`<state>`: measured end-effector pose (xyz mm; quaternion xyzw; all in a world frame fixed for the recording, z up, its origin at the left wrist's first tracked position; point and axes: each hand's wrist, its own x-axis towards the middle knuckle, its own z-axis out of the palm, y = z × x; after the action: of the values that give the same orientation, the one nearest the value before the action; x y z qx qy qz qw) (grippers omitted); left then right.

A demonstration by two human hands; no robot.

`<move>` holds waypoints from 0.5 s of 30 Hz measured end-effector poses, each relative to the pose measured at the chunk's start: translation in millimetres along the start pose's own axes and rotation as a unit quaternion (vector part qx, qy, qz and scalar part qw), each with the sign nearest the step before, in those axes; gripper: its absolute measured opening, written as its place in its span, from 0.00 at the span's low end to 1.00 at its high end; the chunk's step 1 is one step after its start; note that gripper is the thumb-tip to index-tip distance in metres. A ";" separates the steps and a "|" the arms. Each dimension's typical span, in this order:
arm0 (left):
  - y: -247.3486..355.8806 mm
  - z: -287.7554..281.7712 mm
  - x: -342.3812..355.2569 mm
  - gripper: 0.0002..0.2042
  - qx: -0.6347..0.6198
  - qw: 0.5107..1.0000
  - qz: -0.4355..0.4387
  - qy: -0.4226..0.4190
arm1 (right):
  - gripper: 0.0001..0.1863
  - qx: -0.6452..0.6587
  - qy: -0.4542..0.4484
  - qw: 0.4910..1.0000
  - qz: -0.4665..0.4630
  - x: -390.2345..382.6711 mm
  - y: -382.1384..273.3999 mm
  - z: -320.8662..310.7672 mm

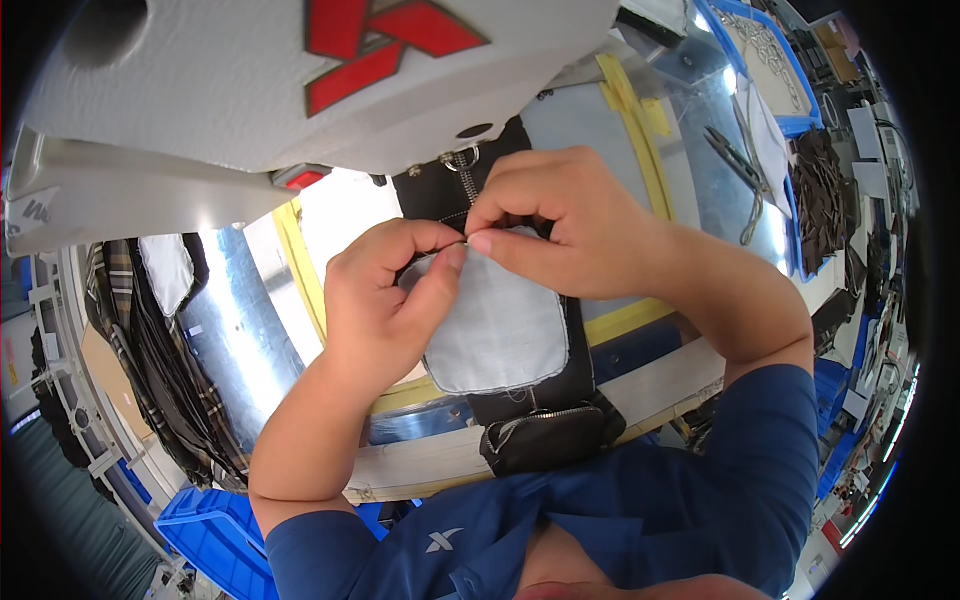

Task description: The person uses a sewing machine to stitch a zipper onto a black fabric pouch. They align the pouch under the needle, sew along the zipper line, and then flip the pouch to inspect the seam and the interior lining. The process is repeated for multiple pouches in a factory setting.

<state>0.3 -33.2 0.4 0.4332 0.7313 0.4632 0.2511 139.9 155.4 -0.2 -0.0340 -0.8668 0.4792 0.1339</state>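
A light grey fabric panel (500, 325) with rounded corners and a dark stitched edge lies over a black fabric strip (575, 380). My left hand (385, 290) is closed, thumb and forefinger pinching at the panel's upper edge. From the other side my right hand (570, 225) pinches the same spot, so the fingertips of both hands meet there. Whether a thread is also between them is too small to tell. Above the hands, the strip carries a metal ring (468, 160) and a zip. A black zipped pouch (550, 437) hangs at the strip's near end.
The white sewing machine head (230, 90) overhangs the work from the far left. Pliers (735, 160) lie on the metal table at right, beside a blue tray (797, 125) and dark brown pieces (818, 195). Plaid and black fabric (170, 360) is stacked left, above a blue crate (215, 525).
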 end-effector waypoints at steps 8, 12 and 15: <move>-5.5 0.8 3.5 0.05 0.017 1.000 0.002 0.016 | 0.03 -0.060 0.018 0.998 -0.032 -1.4 5.7 3.6; -17.9 -1.3 10.8 0.06 0.032 0.999 0.004 0.039 | 0.03 -0.143 0.048 0.987 -0.062 1.2 11.4 9.2; -9.0 -4.2 16.8 0.08 0.067 0.993 -0.094 0.037 | 0.04 -0.175 0.047 0.983 -0.033 6.5 11.6 7.8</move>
<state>-14.9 -22.3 -5.2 0.3609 0.8069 0.4035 0.2365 130.8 156.5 -12.6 -0.0505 -0.9306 0.3137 0.1819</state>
